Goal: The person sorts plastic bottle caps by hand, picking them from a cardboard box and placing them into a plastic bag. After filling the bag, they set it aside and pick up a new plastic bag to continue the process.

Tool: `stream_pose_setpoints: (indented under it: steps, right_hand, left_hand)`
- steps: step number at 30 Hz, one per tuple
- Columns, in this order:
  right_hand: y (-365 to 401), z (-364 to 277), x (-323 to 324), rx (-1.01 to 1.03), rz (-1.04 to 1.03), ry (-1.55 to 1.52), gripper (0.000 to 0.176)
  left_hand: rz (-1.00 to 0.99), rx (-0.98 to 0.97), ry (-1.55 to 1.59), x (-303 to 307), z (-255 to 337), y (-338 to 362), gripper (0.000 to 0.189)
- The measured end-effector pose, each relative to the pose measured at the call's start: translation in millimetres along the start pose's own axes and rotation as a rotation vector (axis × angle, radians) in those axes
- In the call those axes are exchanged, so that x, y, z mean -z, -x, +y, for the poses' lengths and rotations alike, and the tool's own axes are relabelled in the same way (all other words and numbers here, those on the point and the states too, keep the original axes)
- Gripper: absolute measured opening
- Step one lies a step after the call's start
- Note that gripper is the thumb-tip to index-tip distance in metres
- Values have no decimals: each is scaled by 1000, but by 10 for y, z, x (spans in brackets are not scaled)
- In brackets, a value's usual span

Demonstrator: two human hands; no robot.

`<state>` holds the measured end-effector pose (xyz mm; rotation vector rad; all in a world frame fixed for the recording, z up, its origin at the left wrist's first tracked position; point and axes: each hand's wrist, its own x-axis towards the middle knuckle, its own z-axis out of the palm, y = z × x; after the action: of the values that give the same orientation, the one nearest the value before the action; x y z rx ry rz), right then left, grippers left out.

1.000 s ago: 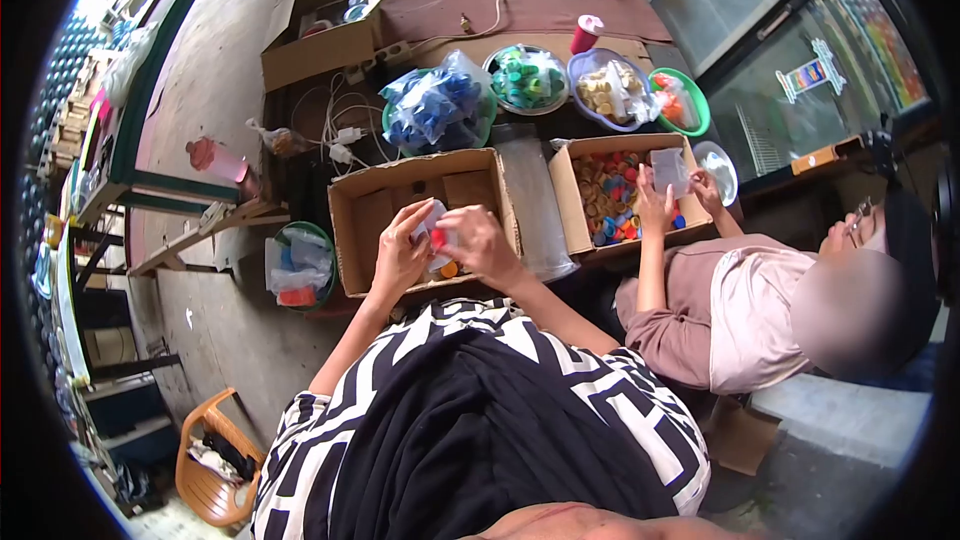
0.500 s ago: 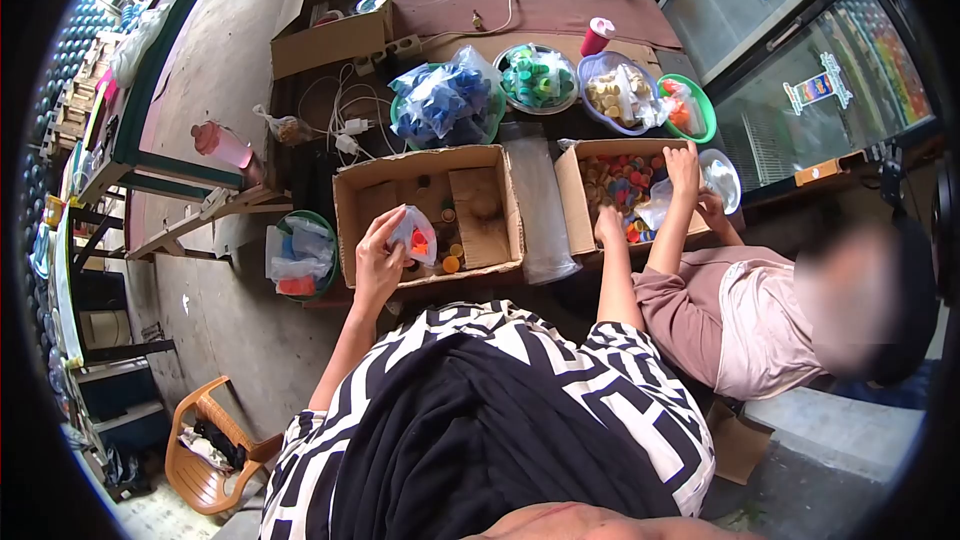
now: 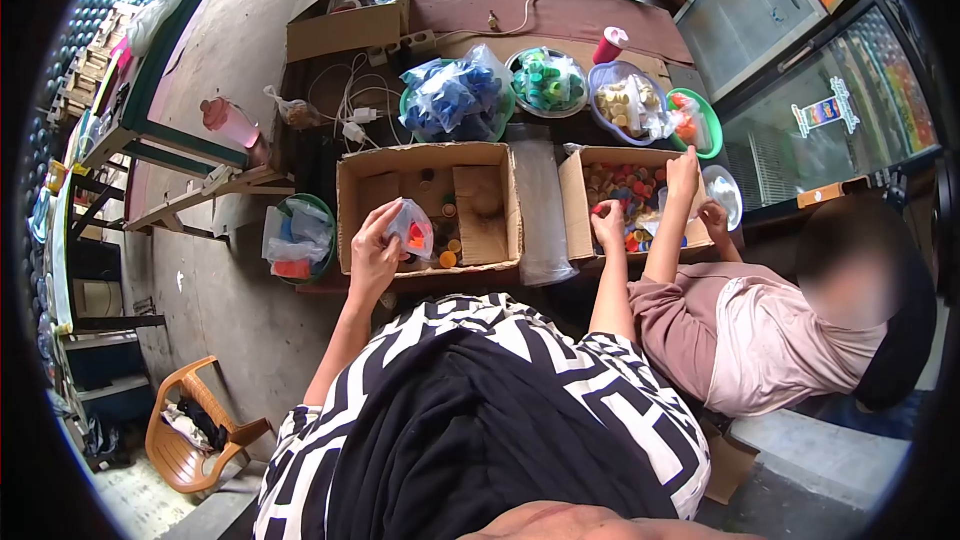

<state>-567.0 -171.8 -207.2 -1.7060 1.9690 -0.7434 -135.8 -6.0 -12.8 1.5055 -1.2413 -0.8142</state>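
Observation:
My left hand [image 3: 376, 246] grips a small clear plastic bag [image 3: 418, 226] with orange-red bottle caps in its bottom. It is over the left cardboard box [image 3: 487, 269], where several loose caps [image 3: 449, 240] lie on the bottom. My right hand [image 3: 609, 228] is at the near left corner of the right cardboard box [image 3: 574, 202], its fingers pinched on a red bottle cap [image 3: 598, 210]. Mixed coloured caps [image 3: 628, 184] fill that box. A co-worker's hands [image 3: 683, 172] reach over the same box from the right.
Behind the boxes stand a basin of bagged blue caps [image 3: 455, 95], a bowl of green caps [image 3: 548, 81], a purple basin [image 3: 603, 118] and a green basin [image 3: 712, 128]. A folded plastic sheet [image 3: 540, 210] lies between the boxes. The co-worker [image 3: 760, 330] sits close on my right.
My right hand has risen out from among the caps in the right box and now has a red cap at its fingertips. My left hand stays with the bag, shifted slightly.

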Motion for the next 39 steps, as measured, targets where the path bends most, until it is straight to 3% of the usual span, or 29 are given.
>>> stream_pose_setpoints:
  steps: [2, 4, 6, 12, 14, 16, 19, 22, 24, 26, 28, 29, 39]
  right_hand:
    - [-16, 3, -58, 53, 147, -363, 39]
    - [148, -538, 182, -16, 129, -642, 39]
    - [280, -1080, 279, 115, 155, -764, 37]
    - [961, -2669, 368, 597, -195, -759, 32]
    - [1029, -2793, 276, 718, -388, -611, 43]
    - [1040, -2817, 224, 764, -361, -556, 47]
    - [808, -2559, 248, 530, -270, -562, 37]
    - [373, -1746, 54, 401, 47, -287, 28]
    - [226, -1299, 204, 237, 152, -11, 24]
    - [94, -786, 234, 47, 90, 374, 25]
    - [-156, -185, 130, -313, -136, 614, 33]
    - [-192, 26, 99, -398, -199, 672, 34]
    - [-117, 526, 131, -393, -312, 1009, 38]
  left_hand:
    - [1, 0, -15, -11, 22, 4, 51]
    - [-34, -40, -41, -48, 35, -7, 51]
    - [-75, 11, 39, -102, 27, -24, 51]
    - [-147, -47, -34, -272, 84, -111, 50]
    - [-165, -99, -135, -306, 185, -126, 51]
    - [-166, -138, -100, -327, 129, -126, 55]
    - [-136, -135, -66, -257, -6, -145, 52]
    - [-77, -30, 83, -124, 69, -92, 51]
    - [-43, -3, 94, 1, -31, -63, 51]
    - [-11, 9, 60, 136, -131, -27, 52]
    - [34, 45, 77, 259, -259, -1, 50]
    - [56, 66, 95, 311, -318, 14, 49]
    - [142, 70, -65, 680, -613, 72, 46]
